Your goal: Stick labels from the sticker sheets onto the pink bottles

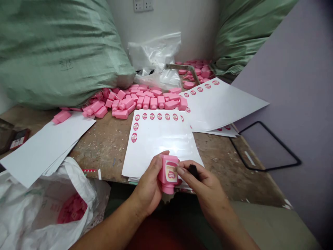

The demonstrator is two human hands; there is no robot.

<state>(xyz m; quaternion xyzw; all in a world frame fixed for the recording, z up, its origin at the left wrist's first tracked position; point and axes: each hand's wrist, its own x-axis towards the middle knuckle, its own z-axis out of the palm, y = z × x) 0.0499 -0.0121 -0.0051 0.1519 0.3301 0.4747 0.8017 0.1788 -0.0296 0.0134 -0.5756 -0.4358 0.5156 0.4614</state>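
A small pink bottle (164, 173) is held neck down, with a red and cream label (171, 171) on its face. My left hand (151, 184) grips the bottle from the left side. The fingertips of my right hand (205, 180) touch the label's right edge, and a small black object (193, 171) is held in that hand's curled fingers. Just beyond the hands lies a white sheet (161, 139) with oval red stickers along its top and left edges.
Many pink bottles (145, 99) are heaped behind the sheet. More sticker sheets (221, 104) lie at right, white sheets (44, 146) at left. A white sack (52, 222) with pink items stands lower left. Green sacks (59, 52) and a black wire frame (275, 135) flank the table.
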